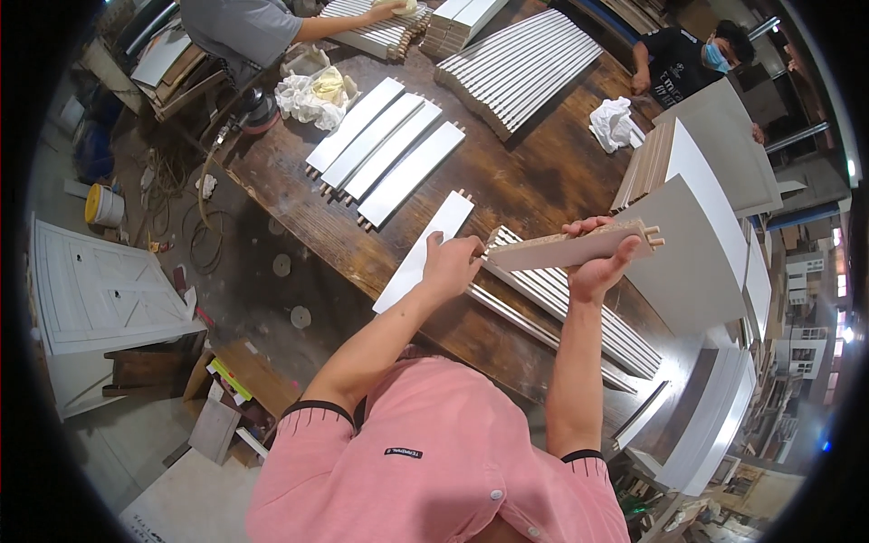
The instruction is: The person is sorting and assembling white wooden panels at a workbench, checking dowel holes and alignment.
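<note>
My right hand [601,269] grips a narrow white-faced board [552,254] from below. The board is held tilted above the table, its raw chipboard edge turned up. Wooden dowels [655,236] stick out of its right end. At the board's left end is my left hand [452,264], its fingers pinched together. Whatever they hold, if anything, is too small to make out. Beneath that hand a white slat [442,220] lies on the table, dowels at its far end. Partly under the held board rests a row of thin white strips [593,317].
Several doweled white slats [385,149] lie on the brown wooden table [299,190]. Farther back stands a ribbed stack of panels [520,68]. Large white panels [692,253] lean at right. Cloths [614,125] lie about. Two co-workers [692,68] stand across the table.
</note>
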Demonstrator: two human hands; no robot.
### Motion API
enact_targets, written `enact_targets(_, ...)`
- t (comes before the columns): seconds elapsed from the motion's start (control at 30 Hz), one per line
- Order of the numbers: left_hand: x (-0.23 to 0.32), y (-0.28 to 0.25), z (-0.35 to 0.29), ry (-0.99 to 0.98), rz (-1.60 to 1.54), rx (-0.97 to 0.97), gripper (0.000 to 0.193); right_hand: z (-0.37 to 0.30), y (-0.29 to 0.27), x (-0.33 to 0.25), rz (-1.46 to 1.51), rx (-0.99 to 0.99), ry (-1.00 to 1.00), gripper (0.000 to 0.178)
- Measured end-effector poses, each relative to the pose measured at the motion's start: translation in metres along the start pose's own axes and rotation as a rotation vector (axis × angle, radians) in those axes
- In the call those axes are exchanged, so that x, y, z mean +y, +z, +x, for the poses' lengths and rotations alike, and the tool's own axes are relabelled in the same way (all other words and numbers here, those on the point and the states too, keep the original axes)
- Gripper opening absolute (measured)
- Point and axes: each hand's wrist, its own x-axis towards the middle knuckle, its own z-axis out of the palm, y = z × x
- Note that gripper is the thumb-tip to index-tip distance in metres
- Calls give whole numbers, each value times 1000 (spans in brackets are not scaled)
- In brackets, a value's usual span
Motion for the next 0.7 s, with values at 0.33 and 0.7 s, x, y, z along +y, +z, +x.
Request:
enact_targets(0.33,3,-7,5,-29,-32,-83,14,-16,18,0,-131,-170,6,79)
enact_targets(0.7,64,-9,28,322,-507,-14,55,-23,20,12,-160,-267,-21,74)
